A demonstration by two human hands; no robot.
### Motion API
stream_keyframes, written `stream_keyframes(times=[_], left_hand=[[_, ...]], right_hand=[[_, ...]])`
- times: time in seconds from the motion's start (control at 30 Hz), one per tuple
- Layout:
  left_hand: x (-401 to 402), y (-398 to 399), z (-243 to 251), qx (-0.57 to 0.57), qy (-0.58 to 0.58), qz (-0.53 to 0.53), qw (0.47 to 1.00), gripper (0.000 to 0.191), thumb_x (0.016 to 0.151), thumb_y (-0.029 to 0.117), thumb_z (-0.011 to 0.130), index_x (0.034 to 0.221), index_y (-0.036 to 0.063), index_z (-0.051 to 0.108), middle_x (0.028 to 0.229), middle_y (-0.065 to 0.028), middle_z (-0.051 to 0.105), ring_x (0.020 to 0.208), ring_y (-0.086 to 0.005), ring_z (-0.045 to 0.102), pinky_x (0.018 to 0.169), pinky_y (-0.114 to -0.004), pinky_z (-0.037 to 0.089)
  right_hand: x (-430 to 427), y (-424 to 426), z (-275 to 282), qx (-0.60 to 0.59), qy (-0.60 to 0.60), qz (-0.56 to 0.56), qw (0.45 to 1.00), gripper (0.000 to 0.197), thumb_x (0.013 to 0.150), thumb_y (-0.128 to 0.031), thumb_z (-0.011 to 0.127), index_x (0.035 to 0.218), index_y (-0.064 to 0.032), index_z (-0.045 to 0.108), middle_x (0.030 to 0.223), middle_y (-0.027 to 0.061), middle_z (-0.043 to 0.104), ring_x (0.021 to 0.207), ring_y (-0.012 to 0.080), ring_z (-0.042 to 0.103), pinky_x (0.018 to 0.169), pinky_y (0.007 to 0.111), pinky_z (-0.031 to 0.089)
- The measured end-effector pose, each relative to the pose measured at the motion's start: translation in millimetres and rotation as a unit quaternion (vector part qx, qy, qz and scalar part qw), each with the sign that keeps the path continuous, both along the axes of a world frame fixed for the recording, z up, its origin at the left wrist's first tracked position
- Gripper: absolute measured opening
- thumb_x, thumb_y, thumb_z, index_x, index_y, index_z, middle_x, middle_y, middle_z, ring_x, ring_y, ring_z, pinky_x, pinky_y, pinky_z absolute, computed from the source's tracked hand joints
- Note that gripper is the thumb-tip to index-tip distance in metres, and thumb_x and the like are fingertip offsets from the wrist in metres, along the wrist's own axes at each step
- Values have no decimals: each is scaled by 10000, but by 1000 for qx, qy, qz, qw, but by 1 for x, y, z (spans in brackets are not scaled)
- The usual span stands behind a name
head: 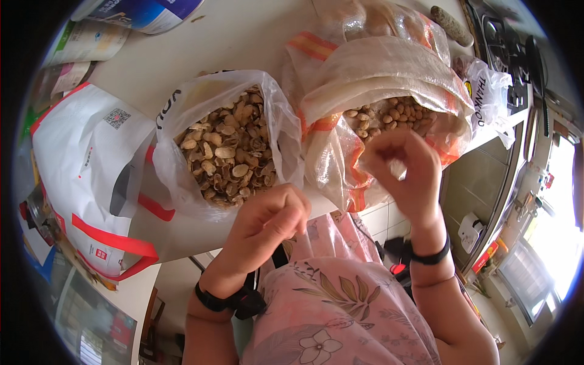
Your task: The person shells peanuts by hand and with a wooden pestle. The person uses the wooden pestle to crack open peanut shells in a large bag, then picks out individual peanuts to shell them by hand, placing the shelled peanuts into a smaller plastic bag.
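Observation:
A white plastic bag [285, 132] stands with its mouth wide, full of peanut shells [228, 155]. My left hand [273, 216] is curled at the bag's front edge, fingers bent inward; whether it holds something is hidden. To the right, a woven plastic sack [383, 68] with orange stripes has its rim folded back, and unshelled peanuts [401, 112] lie inside. Just in front of that opening is my right hand [406, 169], slightly blurred, its fingers curved towards the thumb. I cannot make out anything between those fingertips.
A white carrier bag [91, 150] with red handles stands at the left. Behind it are several cans and tubs [91, 43]. A small plastic bag [486, 91] and a stone-like cylinder [451, 26] lie near the gas stove [499, 45] at the right.

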State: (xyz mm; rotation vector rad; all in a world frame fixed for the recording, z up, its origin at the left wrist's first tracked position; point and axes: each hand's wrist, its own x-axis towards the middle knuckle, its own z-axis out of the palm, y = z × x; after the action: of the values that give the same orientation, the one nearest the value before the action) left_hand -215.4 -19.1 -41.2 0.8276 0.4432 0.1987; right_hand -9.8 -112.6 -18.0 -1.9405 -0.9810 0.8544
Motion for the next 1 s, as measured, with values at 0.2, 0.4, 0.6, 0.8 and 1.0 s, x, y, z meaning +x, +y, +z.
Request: stream_keyframes(times=[0.2,0.4,0.6,0.8,1.0], left_hand=[[0,6,13,-28,68,-26,997,305,886,307,528,924,5,547,723,41,477,637,-16,382,552,-173,308],[-7,4,24,-36,177,45,982,253,874,248,539,953,8,537,707,27,480,605,-32,400,527,-174,314],[-61,6,-7,22,216,146,965,352,871,349,517,1005,24,512,716,17,476,517,-40,376,452,-193,283],[-163,110,-93,-39,115,42,992,381,922,409,379,1053,71,496,669,69,376,497,9,297,447,-128,225],[-88,125,-54,-105,223,72,967,170,891,203,360,872,55,439,560,48,304,403,-17,233,369,-165,181]], right_hand=[[-39,21,26,108,2,200,974,239,667,-39,702,879,-55,593,824,66,562,667,212,585,564,298,485],[-50,22,12,130,30,209,969,258,666,-77,708,902,-53,607,808,62,535,648,220,575,552,304,482],[-70,23,-7,261,62,160,950,137,702,-119,549,807,-32,547,733,91,526,625,273,564,519,361,470],[-107,34,-19,274,18,80,958,178,668,-192,574,652,-22,522,682,119,526,592,322,542,512,402,434],[-126,53,-32,315,109,-59,941,182,649,-181,619,655,0,602,650,167,574,649,346,560,591,395,448]])
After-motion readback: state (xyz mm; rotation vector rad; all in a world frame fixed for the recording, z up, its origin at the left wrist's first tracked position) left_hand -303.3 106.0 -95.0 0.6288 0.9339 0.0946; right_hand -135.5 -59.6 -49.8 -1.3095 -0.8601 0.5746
